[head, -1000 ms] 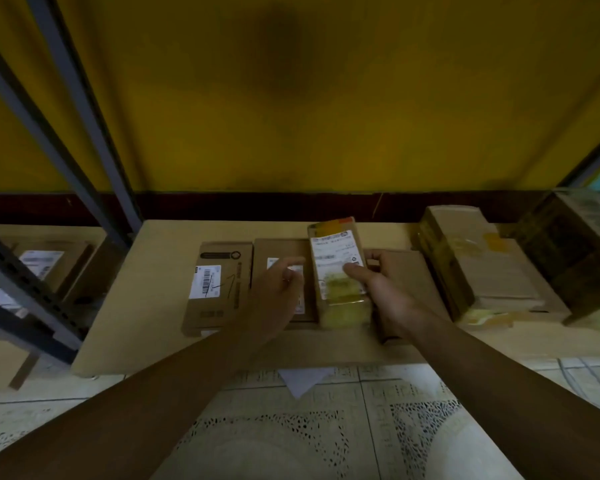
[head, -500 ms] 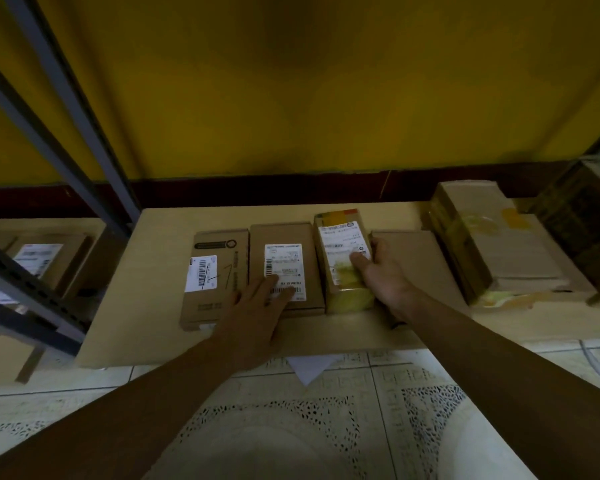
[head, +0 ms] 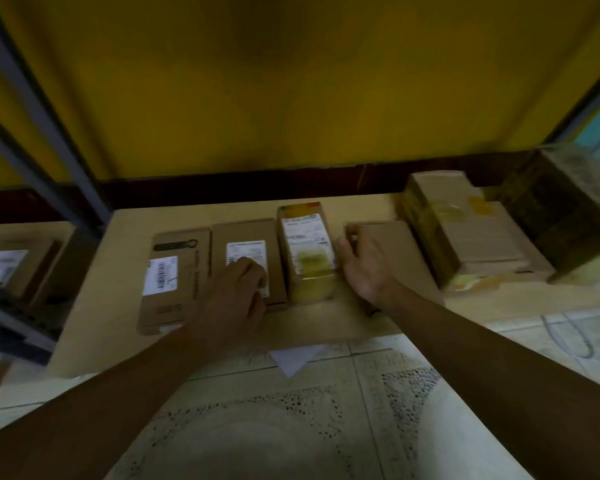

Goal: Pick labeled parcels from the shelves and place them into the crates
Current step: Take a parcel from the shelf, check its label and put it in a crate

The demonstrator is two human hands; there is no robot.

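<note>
Taped parcel was laid long axis near-far, label up, yellow tape nearest. Plain box edge was pinched by right hand; grip of left hand couldn't be told.

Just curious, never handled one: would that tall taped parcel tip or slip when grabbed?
Probably stiff: the parcel keeps square cardboard edges. Its glossy tape may feel slippery. It lies on a broad side, so tipping seems unlikely.

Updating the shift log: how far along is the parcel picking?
Done: nothing shows; no crate is in view. In hand: the left hand rests on a labelled box, the right hand touches a plain box; grip unclear. Left: every parcel lies on the shelf, including the taped parcel.
</note>
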